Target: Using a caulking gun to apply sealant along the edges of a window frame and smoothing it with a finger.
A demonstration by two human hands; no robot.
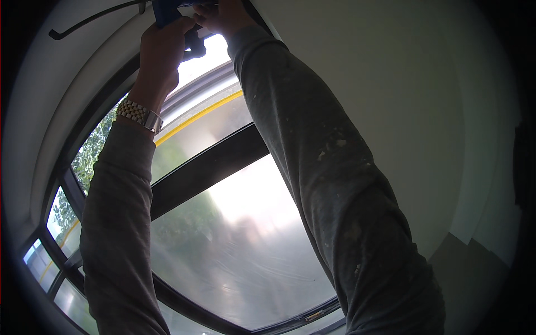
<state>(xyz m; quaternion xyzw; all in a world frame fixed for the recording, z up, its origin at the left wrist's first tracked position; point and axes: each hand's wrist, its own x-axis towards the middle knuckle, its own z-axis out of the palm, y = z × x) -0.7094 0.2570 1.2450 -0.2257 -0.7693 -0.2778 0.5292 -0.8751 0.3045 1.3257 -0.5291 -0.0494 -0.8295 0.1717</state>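
Observation:
Both my arms reach up to the top edge of the head view, in grey sleeves, the right one spotted with pale marks. My left hand [160,53], with a metal-band watch [138,114] at its wrist, is closed round the handle of a blue caulking gun [165,12]. The gun's dark rod [97,18] runs out to the left and ends in a bent hook. My right hand [226,18] is closed on the gun just right of the left hand, partly cut off by the frame. The gun's front end is out of view.
Before me is a dark-framed window [209,167] with cloudy panes and a yellow strip [201,114] beyond the glass. A pale curved surround [84,84] borders it on the left. A plain wall [402,95] stands at the right. A small tan piece [314,316] lies on the lower frame.

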